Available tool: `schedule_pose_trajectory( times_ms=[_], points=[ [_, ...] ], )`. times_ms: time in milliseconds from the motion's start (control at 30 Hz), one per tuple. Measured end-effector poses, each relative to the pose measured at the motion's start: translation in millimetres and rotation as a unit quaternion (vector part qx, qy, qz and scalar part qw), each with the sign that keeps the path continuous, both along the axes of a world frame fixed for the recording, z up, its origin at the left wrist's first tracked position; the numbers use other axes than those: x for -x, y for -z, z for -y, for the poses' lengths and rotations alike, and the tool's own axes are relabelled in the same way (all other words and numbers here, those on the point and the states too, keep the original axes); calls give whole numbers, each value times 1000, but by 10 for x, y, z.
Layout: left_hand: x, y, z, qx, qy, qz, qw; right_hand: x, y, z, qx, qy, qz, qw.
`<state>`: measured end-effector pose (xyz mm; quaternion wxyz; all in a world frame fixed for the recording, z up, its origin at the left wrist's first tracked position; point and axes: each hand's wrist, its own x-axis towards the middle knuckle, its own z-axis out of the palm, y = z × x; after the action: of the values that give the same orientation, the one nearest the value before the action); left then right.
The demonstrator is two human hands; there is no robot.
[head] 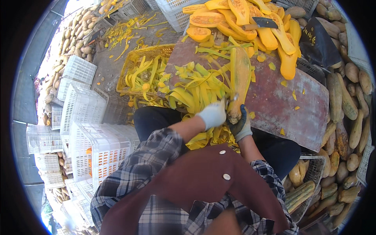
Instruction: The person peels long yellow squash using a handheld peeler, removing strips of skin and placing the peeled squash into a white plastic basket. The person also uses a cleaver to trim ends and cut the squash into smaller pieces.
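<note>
A long butternut-type squash (pixel 239 79), partly peeled with green-yellow streaks, slants over the near edge of a worn reddish board (pixel 282 108). My right hand (pixel 241 124), in a dark-palmed work glove, grips its near stem end. My left hand (pixel 212 115), in a whitish glove, is closed beside the squash around a small tool, apparently a peeler (pixel 234 98), blurred and mostly hidden. Yellow-green peel strips (pixel 196 91) lie heaped left of the squash, and more peelings (pixel 217 136) hang between my knees.
Peeled, halved squashes (pixel 233 20) are piled at the board's far side, with a cleaver (pixel 264 22) on top. A yellow crate (pixel 144 53) of peel stands left of the board. White plastic crates (pixel 100 155) stack at left. Unpeeled squashes (pixel 342 97) lie at right.
</note>
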<state>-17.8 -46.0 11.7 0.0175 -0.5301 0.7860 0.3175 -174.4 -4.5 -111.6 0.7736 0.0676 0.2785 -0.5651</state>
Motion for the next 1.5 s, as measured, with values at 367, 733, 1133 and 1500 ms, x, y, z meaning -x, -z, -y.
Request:
schedule_pose_trajectory(
  times_ms=[367, 733, 1133, 1500],
  points=[
    [-128, -546, 1112, 37, -96, -48, 994, 52, -93, 46, 11, 22, -66, 997],
    [56, -149, 418, 8, 39, -4, 999, 29, -252, 82, 56, 9, -11, 998],
    [-152, -623, 1413, 78, -91, 11, 993, 77, -289, 80, 29, 12, -111, 993],
    [224, -216, 415, 48, -16, 78, 996, -7, -357, 101, 52, 33, -164, 985]
  ],
)
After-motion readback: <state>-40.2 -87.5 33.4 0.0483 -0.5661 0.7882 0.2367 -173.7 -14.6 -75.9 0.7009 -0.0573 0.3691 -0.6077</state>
